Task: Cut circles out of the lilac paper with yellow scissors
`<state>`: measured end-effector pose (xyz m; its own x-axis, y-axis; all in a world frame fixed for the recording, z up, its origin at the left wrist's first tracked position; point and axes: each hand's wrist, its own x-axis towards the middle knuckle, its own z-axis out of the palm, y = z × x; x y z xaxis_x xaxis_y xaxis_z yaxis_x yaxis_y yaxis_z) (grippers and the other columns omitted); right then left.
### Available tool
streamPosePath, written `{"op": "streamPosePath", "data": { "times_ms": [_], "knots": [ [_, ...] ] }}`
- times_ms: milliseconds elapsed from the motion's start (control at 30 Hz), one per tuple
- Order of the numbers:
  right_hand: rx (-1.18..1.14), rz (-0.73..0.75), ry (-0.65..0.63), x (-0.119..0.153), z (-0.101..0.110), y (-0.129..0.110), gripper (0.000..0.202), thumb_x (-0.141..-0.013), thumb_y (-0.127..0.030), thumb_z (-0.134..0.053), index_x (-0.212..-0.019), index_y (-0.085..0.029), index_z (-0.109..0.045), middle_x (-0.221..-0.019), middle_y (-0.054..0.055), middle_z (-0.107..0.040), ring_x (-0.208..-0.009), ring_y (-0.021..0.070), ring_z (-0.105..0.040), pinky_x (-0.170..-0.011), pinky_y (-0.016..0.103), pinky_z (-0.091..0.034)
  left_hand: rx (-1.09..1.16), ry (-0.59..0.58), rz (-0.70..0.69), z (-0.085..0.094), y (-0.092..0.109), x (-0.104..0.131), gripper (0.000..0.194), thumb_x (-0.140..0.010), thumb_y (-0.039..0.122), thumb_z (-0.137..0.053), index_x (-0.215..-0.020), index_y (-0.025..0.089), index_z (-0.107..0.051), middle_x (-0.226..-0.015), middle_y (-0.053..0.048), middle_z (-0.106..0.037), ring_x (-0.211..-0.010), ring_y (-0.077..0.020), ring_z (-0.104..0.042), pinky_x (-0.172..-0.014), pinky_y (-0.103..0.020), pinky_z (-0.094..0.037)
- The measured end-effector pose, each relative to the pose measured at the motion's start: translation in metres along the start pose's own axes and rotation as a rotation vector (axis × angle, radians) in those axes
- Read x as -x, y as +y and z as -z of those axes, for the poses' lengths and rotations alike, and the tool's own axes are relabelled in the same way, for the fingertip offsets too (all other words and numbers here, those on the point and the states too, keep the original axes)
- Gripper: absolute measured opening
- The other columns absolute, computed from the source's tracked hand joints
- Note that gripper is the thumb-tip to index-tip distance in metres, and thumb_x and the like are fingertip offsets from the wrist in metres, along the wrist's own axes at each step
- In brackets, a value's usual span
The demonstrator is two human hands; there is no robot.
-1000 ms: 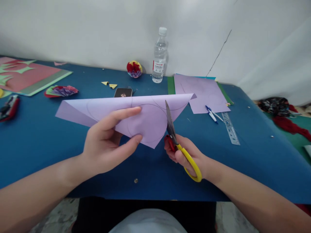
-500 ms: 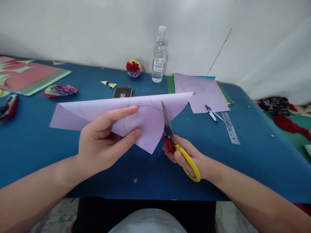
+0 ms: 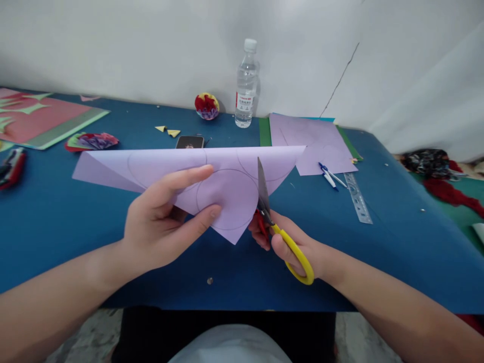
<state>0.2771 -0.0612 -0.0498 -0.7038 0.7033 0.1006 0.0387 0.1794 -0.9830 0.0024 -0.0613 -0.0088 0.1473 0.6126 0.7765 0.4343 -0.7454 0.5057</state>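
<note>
A purple paper sheet (image 3: pixel 230 194), curled over along its top and marked with drawn circles, is held above the blue table. My left hand (image 3: pixel 166 217) grips it, thumb and forefinger lying over its front. In my right hand (image 3: pixel 291 244) are scissors (image 3: pixel 293 252) with one yellow and one red handle. Their blades point up at the right edge of a drawn circle, with one blade in front of the paper. The paper's lower corner points down between my hands.
Behind the paper are a phone (image 3: pixel 189 142), a water bottle (image 3: pixel 245 91) and a red ruffled ball (image 3: pixel 206 106). To the right lie purple sheets (image 3: pixel 313 143), a compass (image 3: pixel 328 176) and a clear ruler (image 3: pixel 358 199); a folded paper fan (image 3: pixel 93 141) is left.
The paper's left end has risen a little and its lower corner has dropped slightly. The scissor blades have tilted more upright and shifted slightly right.
</note>
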Motion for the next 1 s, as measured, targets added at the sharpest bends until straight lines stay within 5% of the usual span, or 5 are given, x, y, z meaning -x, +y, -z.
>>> {"op": "streamPosePath", "data": {
  "times_ms": [1000],
  "knots": [
    [-0.065, -0.102, 0.087, 0.0005, -0.0056, -0.0073, 0.07, -0.094, -0.089, -0.057, -0.111, -0.021, -0.059, -0.095, 0.004, -0.055, -0.076, 0.0178, -0.048, -0.06, 0.031, -0.041, 0.008, -0.078, 0.087, 0.0025, 0.0057, -0.0012, 0.064, -0.088, 0.009, -0.081, -0.144, 0.038, -0.071, -0.135, 0.003, -0.081, -0.117, -0.0235, -0.081, -0.104, -0.033, -0.071]
  ]
}}
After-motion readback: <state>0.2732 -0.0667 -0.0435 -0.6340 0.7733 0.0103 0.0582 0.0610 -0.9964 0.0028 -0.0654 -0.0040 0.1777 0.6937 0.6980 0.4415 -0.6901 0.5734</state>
